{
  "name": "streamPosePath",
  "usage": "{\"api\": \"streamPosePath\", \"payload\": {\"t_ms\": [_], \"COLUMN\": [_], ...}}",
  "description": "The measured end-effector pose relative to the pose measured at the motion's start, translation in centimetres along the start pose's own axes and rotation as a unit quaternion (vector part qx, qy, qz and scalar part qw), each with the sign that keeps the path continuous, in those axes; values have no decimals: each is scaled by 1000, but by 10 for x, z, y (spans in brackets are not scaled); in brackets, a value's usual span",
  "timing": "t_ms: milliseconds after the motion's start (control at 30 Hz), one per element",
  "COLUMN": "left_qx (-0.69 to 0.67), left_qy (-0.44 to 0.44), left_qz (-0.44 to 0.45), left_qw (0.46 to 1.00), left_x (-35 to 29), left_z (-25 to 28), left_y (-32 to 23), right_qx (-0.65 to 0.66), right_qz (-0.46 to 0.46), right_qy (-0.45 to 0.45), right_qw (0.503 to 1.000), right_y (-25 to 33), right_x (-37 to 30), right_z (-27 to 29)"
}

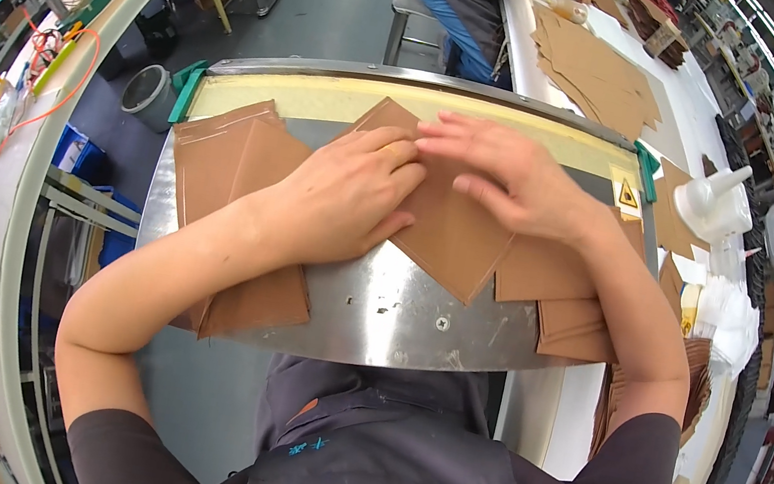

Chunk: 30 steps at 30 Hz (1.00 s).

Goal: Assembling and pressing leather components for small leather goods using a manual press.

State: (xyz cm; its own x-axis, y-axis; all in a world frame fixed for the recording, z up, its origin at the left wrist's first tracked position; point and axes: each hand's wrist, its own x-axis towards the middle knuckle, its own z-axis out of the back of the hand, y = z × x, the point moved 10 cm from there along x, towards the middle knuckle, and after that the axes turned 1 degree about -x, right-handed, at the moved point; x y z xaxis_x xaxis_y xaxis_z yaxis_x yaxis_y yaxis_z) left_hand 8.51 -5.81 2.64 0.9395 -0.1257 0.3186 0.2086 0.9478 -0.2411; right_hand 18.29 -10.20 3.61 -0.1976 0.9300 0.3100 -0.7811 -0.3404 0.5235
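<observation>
Landmark: the steel worktop (393,332).

Hands, left to right. On its left part, fanned brown leather-like panels (207,163) overlapped, partly beneath the left forearm. At its middle, the left hand (356,181) lay over the upper left side of a single brown panel (463,239), fingers close together and bent, thumb held away; whether it pinched the panel could not be told. The right hand (509,175) arched over the same panel, fingers extended, thumb apart, no grip visible. The fingertips overlapped in view; contact uncertain. On the worktop's right part lay a small brown stack (576,328).

Judgement: handling the middle panel well called for light, flat fingers, a check that only one layer was taken, and forearms lifted clear of both side groups. Main risk: a sleeve-free forearm dragging the left fan askew.

Surface: bare, reflective metal near the front; a pale yellow strip (307,106) along the far edge, green brackets (189,91) at both far corners.

Room: left of the worktop, a grey bin (131,88) and a long bench (28,195); beyond it, a seated co-worker (457,25); to its right, a white table bearing brown sheets (592,67).
</observation>
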Motion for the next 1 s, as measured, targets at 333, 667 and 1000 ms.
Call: {"api": "streamPosePath", "payload": {"t_ms": [333, 667, 1000], "left_qx": [157, 67, 78], "left_qy": [31, 2, -40], "left_qz": [261, 125, 115], "left_qw": [952, 990, 989], "left_x": [-79, 17, 21], "left_z": [45, -11, -15], "left_y": [51, 55, 59], "right_qx": [-317, -304, -302], "right_qz": [-108, -119, -169], "right_qy": [33, -45, -58], "right_qw": [942, 944, 936], "right_y": [-9, -35, -49], "right_x": [-9, -24, -33], "right_z": [-7, 7, 17]}}
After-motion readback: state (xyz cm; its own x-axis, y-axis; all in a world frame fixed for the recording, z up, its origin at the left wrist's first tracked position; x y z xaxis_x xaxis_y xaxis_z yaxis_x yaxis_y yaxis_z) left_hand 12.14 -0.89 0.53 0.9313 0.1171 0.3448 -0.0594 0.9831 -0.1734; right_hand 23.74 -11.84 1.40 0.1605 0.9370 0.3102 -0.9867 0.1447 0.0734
